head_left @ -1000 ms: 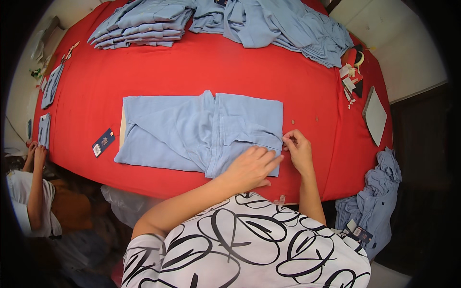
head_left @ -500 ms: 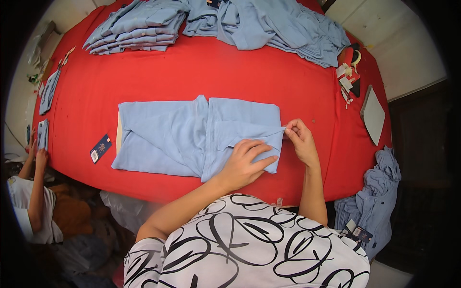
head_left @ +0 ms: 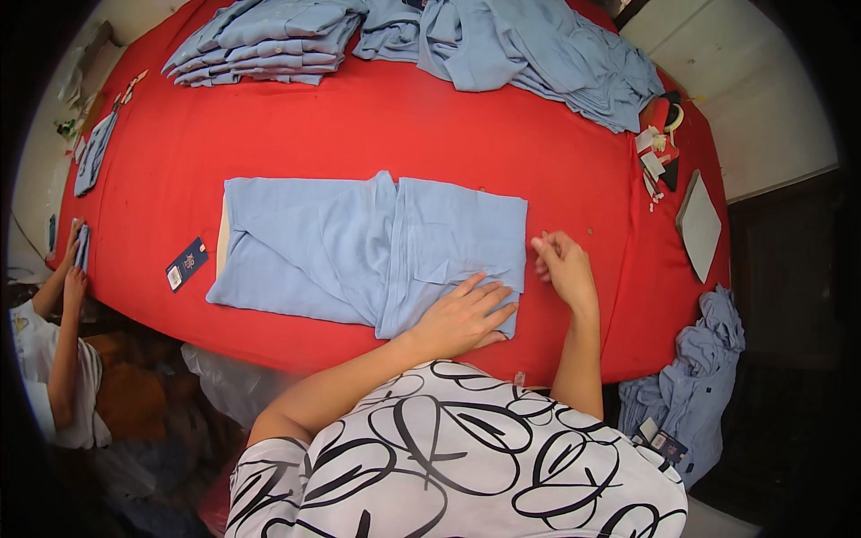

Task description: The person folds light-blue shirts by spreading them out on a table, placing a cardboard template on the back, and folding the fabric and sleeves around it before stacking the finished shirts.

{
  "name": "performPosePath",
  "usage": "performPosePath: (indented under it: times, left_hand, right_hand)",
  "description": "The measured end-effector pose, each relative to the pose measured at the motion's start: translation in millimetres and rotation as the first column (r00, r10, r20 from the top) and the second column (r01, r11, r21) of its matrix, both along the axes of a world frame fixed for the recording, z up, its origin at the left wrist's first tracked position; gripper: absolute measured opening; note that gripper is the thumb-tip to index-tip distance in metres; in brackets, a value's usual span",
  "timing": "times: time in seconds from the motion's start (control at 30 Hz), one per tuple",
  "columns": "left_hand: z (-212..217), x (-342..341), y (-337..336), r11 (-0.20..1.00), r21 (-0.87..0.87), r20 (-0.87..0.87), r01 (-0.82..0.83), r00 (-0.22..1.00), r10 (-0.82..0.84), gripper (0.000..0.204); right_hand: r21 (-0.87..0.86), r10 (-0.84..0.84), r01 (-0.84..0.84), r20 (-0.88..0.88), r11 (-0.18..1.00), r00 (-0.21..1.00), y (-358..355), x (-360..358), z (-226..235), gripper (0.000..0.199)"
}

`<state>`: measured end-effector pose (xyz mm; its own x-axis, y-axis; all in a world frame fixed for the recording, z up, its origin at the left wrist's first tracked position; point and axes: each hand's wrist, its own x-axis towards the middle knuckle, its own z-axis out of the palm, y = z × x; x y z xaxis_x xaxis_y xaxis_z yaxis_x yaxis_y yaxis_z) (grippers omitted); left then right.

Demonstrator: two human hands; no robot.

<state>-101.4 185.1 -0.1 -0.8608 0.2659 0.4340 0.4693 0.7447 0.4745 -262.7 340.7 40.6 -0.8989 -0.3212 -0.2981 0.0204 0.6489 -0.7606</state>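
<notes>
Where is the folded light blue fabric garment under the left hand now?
In the head view, the garment lies centrally on the red cloth, between the dark blue rectangular tag at left and the right hand just past its right edge.

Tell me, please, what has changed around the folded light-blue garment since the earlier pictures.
The right hand has let go of the right edge of the folded light-blue cloth garment and is now apart, to its right; the tugged fabric lies flatter. The left hand still rests on the garment's near right part. The rectangular navy tag stays left of it.
</notes>
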Motion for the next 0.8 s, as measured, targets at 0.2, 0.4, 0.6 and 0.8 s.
performPosePath:
  times: [0.2,0.4,0.6,0.8]
  left_hand:
    - [25.2,10.4,-24.1,0.954,-0.106,-0.002,-0.281,0.959,0.282,0.040]
    - [19.7,39.7,-64.1,0.937,-0.114,-0.016,-0.331,0.943,0.331,0.044]
    - [1.4,52.9,-82.5,0.910,0.012,0.028,-0.414,0.910,0.413,0.045]
    - [6.1,77.8,-84.2,0.812,-0.078,0.015,-0.578,0.814,0.581,0.042]
  right_hand:
    - [0.350,0.218,-0.098,-0.324,0.932,0.921,2.1,45.2,-19.6,0.034]
    - [0.161,0.119,-0.086,-0.213,0.983,0.970,6.0,39.6,-19.8,0.033]
    - [-0.273,0.067,0.022,0.315,0.962,0.947,6.1,24.8,-7.8,0.016]
    - [-0.768,0.306,-0.042,0.204,0.640,0.930,-102.9,50.6,77.8,0.013]
